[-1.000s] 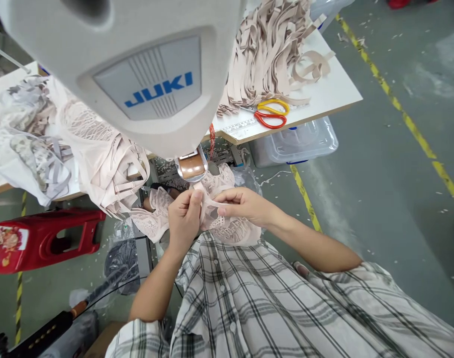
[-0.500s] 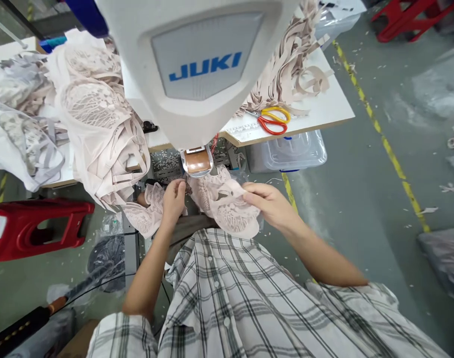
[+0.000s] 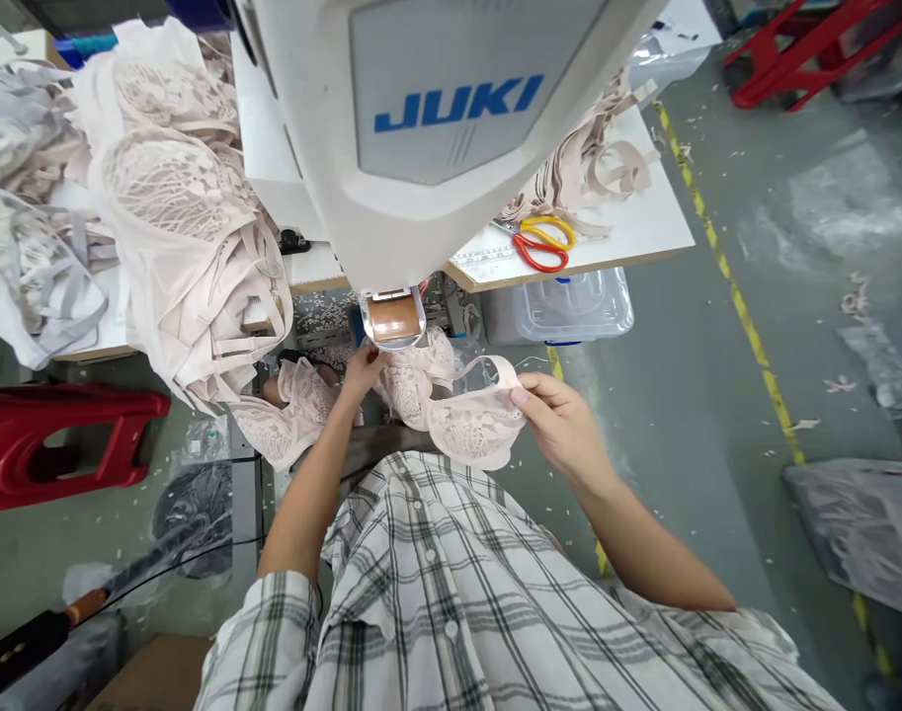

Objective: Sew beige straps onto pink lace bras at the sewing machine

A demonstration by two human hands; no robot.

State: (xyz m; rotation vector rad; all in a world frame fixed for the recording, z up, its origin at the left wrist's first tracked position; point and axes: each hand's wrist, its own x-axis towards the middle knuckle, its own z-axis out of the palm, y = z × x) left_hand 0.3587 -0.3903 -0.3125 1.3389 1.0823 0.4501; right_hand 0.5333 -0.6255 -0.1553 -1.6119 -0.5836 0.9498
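A pale pink lace bra (image 3: 474,427) hangs below the sewing machine head (image 3: 391,237), one part of it under the brown guard (image 3: 392,318). My right hand (image 3: 565,425) pinches the upper outer corner of a cup between thumb and fingers, where a strap loops up. Close by the machine's working end, my left hand (image 3: 363,373) has its fingers pressed together on the other end of the bra; the fingertips are partly hidden. More pink lace cups (image 3: 284,420) lie to the left, behind my left forearm.
A heap of pink bras (image 3: 176,197) overhangs the table at left, beside whitish lace pieces (image 3: 32,267). Scissors (image 3: 543,242) and fabric strips (image 3: 569,178) lie on the right tabletop (image 3: 643,232). Below it is a clear plastic box (image 3: 569,306). Red stools (image 3: 65,444) stand nearby.
My right hand has moved slightly right, drawing the cup outward and opening the strap into a loop. My left hand has shifted right and up towards the machine's working end.
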